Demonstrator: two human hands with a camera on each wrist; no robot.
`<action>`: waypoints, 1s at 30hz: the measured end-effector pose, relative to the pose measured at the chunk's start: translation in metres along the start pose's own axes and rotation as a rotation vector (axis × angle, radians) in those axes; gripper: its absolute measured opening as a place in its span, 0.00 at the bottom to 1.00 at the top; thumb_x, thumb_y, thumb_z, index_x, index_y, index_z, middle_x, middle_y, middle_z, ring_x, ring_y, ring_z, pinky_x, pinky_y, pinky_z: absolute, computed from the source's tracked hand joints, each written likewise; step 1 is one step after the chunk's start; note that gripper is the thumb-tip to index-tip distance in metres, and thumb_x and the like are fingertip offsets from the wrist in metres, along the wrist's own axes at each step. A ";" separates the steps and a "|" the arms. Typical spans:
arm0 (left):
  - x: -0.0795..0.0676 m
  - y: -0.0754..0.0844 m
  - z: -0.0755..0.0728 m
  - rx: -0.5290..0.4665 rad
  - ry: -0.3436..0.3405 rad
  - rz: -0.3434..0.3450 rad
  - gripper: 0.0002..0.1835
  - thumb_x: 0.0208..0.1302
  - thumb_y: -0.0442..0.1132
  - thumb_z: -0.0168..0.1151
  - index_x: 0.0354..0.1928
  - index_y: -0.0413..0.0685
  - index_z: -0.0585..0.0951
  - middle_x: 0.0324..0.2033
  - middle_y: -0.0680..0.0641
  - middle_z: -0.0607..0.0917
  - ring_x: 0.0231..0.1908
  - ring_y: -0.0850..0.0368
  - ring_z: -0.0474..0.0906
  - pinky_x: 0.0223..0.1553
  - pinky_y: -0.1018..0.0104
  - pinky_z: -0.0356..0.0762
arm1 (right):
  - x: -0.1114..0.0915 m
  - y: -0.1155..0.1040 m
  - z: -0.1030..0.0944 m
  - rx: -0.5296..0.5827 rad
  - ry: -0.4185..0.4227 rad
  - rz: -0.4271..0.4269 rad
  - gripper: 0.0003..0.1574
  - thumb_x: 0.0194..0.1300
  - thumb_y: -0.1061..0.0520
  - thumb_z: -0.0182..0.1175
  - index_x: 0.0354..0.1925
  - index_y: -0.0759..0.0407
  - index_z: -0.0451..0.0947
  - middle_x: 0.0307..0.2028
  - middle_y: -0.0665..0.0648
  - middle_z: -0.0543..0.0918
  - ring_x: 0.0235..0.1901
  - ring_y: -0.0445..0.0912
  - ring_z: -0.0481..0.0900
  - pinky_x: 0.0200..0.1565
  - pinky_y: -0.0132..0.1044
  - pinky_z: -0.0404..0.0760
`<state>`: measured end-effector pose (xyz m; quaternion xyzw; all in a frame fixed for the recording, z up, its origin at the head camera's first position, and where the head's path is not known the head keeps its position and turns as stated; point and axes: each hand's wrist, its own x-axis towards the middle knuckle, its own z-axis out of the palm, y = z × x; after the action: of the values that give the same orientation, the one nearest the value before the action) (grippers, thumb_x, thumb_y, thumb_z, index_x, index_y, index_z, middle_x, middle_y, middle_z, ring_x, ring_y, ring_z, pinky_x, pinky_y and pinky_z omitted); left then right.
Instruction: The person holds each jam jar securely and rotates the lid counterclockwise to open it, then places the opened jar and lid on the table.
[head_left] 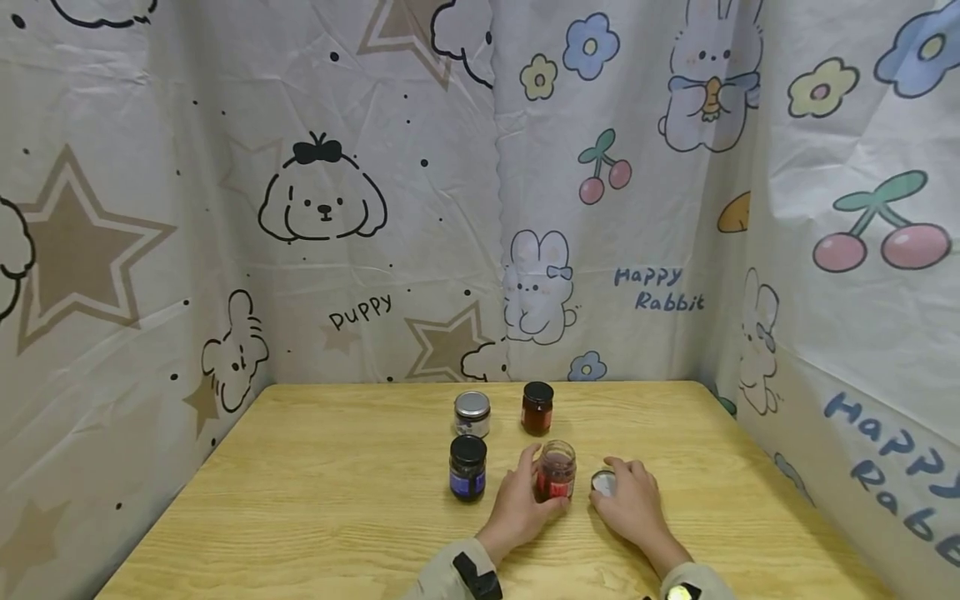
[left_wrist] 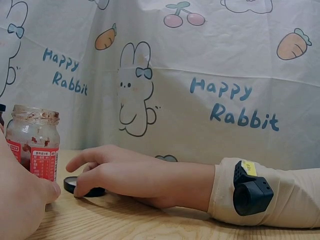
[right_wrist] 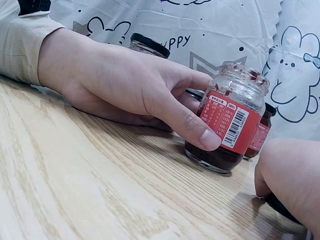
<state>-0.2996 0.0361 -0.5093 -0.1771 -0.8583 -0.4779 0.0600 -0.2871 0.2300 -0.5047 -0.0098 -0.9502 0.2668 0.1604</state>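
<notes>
My left hand (head_left: 519, 498) grips a glass jar (head_left: 557, 472) that stands upright without a lid. It has a red label with a barcode, dark contents in its lower part and red residue around the mouth. Its thumb lies across the label in the right wrist view. To the jar's right, my right hand (head_left: 632, 502) pinches a black-rimmed lid (head_left: 603, 483) low at the tabletop, pale inner face upward. In the left wrist view the thumb is at the near edge of the lid (left_wrist: 70, 183), and the hand hides part of it.
Left of the jar stands a black-lidded jar with a blue label (head_left: 468, 471). Behind it is a squat jar with a silver lid (head_left: 472, 412). A dark red jar with a black lid (head_left: 537, 408) stands farther back. Printed curtains (head_left: 420, 208) enclose the wooden table (head_left: 315, 500).
</notes>
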 end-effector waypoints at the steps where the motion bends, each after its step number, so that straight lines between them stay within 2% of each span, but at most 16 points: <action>1: 0.000 0.000 0.000 0.002 0.001 -0.001 0.48 0.48 0.48 0.73 0.68 0.55 0.56 0.58 0.50 0.74 0.60 0.46 0.65 0.63 0.45 0.46 | 0.000 0.000 0.001 -0.003 0.001 -0.003 0.39 0.47 0.51 0.65 0.58 0.63 0.70 0.45 0.63 0.70 0.44 0.58 0.67 0.41 0.51 0.66; 9: -0.001 0.000 -0.001 -0.001 0.001 -0.005 0.48 0.47 0.49 0.73 0.68 0.55 0.56 0.58 0.50 0.74 0.61 0.45 0.63 0.63 0.44 0.46 | 0.000 -0.002 0.000 -0.009 0.007 -0.015 0.40 0.47 0.50 0.65 0.58 0.64 0.69 0.46 0.64 0.70 0.44 0.59 0.67 0.41 0.52 0.66; 16: 0.000 0.001 -0.002 0.000 0.001 0.002 0.48 0.48 0.49 0.73 0.68 0.60 0.55 0.58 0.52 0.74 0.61 0.48 0.64 0.64 0.46 0.45 | 0.001 -0.001 -0.001 -0.014 0.002 -0.013 0.41 0.49 0.50 0.65 0.59 0.65 0.68 0.48 0.64 0.69 0.44 0.58 0.66 0.41 0.51 0.66; 30: -0.001 0.002 -0.003 0.000 -0.005 -0.004 0.48 0.48 0.47 0.73 0.68 0.59 0.55 0.58 0.51 0.74 0.61 0.48 0.64 0.64 0.45 0.46 | 0.000 0.000 0.001 -0.015 0.021 -0.042 0.40 0.48 0.51 0.65 0.60 0.62 0.69 0.50 0.65 0.69 0.48 0.61 0.66 0.44 0.54 0.65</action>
<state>-0.2982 0.0343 -0.5067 -0.1767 -0.8588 -0.4775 0.0568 -0.2869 0.2292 -0.5054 0.0064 -0.9505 0.2559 0.1759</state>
